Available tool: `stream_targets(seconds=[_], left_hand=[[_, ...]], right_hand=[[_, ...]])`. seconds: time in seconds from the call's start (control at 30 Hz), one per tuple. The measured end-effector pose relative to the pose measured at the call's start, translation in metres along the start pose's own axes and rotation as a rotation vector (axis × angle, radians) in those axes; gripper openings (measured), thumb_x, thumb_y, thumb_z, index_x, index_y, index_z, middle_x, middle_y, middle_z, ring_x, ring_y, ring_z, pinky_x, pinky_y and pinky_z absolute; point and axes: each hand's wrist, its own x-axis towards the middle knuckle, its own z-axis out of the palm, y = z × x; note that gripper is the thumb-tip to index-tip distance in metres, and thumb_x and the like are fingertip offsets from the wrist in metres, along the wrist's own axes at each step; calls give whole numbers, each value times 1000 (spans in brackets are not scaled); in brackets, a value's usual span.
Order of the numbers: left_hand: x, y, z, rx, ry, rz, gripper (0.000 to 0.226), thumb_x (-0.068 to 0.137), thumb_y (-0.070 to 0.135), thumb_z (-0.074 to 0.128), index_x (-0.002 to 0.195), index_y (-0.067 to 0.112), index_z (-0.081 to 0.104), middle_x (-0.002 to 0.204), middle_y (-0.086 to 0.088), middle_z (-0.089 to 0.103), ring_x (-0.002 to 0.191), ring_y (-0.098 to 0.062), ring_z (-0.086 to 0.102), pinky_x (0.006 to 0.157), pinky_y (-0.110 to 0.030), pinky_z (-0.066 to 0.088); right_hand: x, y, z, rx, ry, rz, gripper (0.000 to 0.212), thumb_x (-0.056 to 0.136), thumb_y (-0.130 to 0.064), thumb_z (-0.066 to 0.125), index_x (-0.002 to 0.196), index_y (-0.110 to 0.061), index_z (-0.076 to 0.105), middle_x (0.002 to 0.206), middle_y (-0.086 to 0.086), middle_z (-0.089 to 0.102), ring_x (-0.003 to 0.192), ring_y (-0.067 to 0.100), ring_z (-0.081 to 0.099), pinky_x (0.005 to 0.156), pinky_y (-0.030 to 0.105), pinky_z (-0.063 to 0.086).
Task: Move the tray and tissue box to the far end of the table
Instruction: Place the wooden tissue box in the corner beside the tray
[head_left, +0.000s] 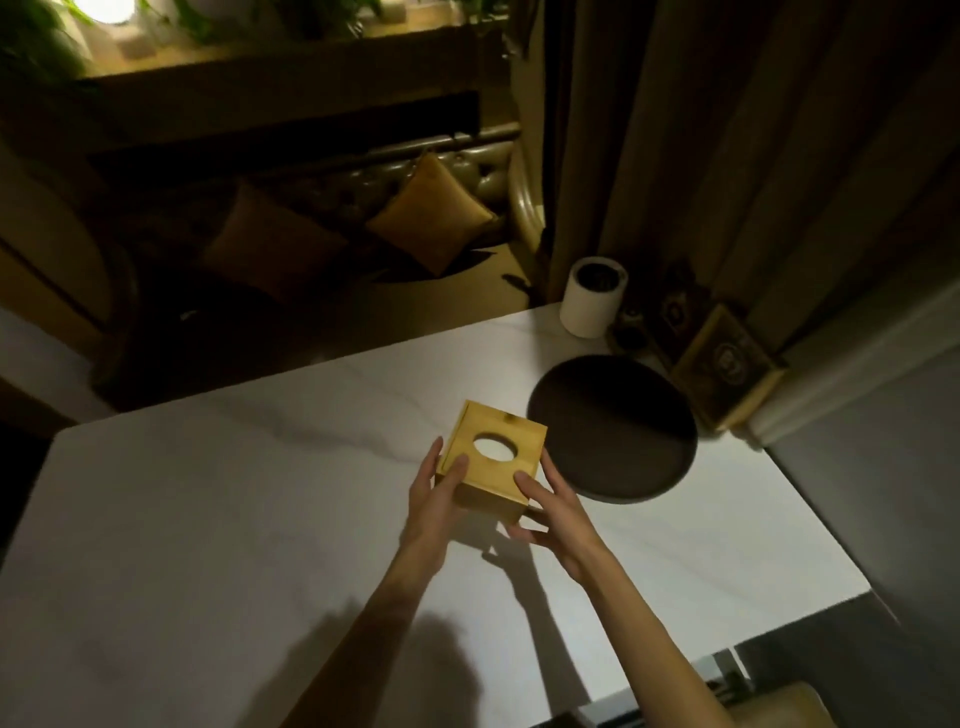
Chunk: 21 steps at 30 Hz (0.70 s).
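Observation:
A square wooden tissue box (480, 491) with a round hole in its top is held a little above the white marble table (234, 519); its shadow falls on the table below it. My left hand (434, 499) grips its left side and my right hand (550, 512) grips its right side and near corner. A round dark tray (623, 436) lies flat on the table just to the right of the box, close to the far right corner.
A white cylindrical pot (592, 299) stands at the far right corner. Next to it are small dark items and a framed card (727, 364) leaning by the curtain. A sofa with cushions (431, 213) lies beyond the far edge. A chair back (779, 706) is at the bottom right.

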Motion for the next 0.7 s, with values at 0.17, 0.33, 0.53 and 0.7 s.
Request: stream_targets(seconds=[0.17, 0.33, 0.53, 0.7], left_hand=[[13, -20, 30, 153, -266, -40, 71, 70, 67, 65, 133, 40, 50, 132, 2, 59, 114, -22, 60, 100, -54, 48], [13, -43, 91, 389, -566, -31, 72, 74, 75, 54, 137, 42, 44, 136, 5, 57, 120, -20, 57, 104, -49, 47], [18, -73, 201, 560, -864, 25, 63, 82, 64, 51, 139, 39, 41, 138, 6, 54, 124, -16, 54, 105, -44, 46], [42, -126, 282, 564, -967, 67, 57, 88, 56, 51, 141, 38, 39, 138, 4, 55, 123, -15, 56, 104, -42, 48]], right_hand=[[-25, 23, -29, 83, 238, -108, 69, 82, -45, 71, 140, -53, 35, 118, -12, 68, 113, 22, 63, 97, 54, 51], [-51, 43, -74, 166, 511, -141, 65, 86, -42, 65, 144, -48, 34, 123, -6, 66, 113, 19, 62, 93, 47, 54], [-62, 60, -148, 198, 757, -195, 57, 95, -44, 49, 145, -52, 23, 133, -7, 57, 113, 17, 60, 89, 33, 56], [-44, 80, -225, 71, 846, -229, 66, 94, -56, 41, 145, -58, 0, 142, -27, 34, 130, 9, 40, 108, 34, 34]])
